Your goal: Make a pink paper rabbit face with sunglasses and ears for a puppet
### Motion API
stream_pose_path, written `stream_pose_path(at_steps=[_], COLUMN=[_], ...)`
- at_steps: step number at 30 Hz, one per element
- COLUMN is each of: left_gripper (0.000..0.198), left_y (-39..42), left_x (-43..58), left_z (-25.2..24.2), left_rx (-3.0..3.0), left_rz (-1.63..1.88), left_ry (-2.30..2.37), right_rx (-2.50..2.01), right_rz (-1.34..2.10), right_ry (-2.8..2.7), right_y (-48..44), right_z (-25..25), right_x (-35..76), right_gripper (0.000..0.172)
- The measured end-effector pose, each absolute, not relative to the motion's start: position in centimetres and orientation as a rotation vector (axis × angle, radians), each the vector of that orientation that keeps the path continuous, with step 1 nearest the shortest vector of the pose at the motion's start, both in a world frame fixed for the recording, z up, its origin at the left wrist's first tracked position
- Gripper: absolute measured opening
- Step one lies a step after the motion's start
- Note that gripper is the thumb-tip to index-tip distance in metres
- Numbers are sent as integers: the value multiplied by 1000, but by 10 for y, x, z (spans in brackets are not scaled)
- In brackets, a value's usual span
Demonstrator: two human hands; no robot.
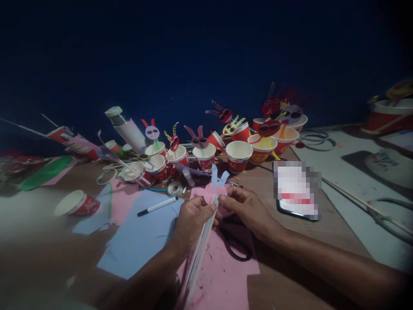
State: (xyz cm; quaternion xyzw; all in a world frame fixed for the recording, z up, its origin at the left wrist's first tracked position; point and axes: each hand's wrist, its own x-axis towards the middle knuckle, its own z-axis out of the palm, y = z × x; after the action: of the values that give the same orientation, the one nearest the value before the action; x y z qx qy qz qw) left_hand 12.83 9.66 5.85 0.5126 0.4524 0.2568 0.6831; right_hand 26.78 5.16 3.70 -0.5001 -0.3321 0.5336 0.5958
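Note:
My left hand [193, 217] is closed around a bundle of long, thin white strips that look like straws [200, 249], which slants down toward me. At its upper end is a round pink paper cutout [214, 190] with two pale blue paper ears [219, 177]. Thumb and fingers of my right hand [247, 209] pinch the cutout's right edge, beside the top of the bundle. Below my right hand, dark-handled scissors [237, 247] lie on a pink paper sheet [226, 275], their blades hidden.
Red-and-white paper cups [239, 156], several with paper faces on top, stand along the back. A marker [157, 206] rests on blue paper [135, 241] at left, near a tape roll [175, 188]. One cup [77, 204] lies tipped. A phone [298, 191] is at right.

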Motion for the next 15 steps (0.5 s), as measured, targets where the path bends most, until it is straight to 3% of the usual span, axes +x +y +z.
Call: stream_pose_path(at_steps=[15], left_gripper=[19], left_y=[94], left_x=[129], left_z=[62], left_rx=[1133], left_rz=[556], left_ry=[988], right_rx=[-1190], right_rz=[1183], right_ry=[-758], right_y=[50], right_z=[35], right_x=[263], right_gripper=[32])
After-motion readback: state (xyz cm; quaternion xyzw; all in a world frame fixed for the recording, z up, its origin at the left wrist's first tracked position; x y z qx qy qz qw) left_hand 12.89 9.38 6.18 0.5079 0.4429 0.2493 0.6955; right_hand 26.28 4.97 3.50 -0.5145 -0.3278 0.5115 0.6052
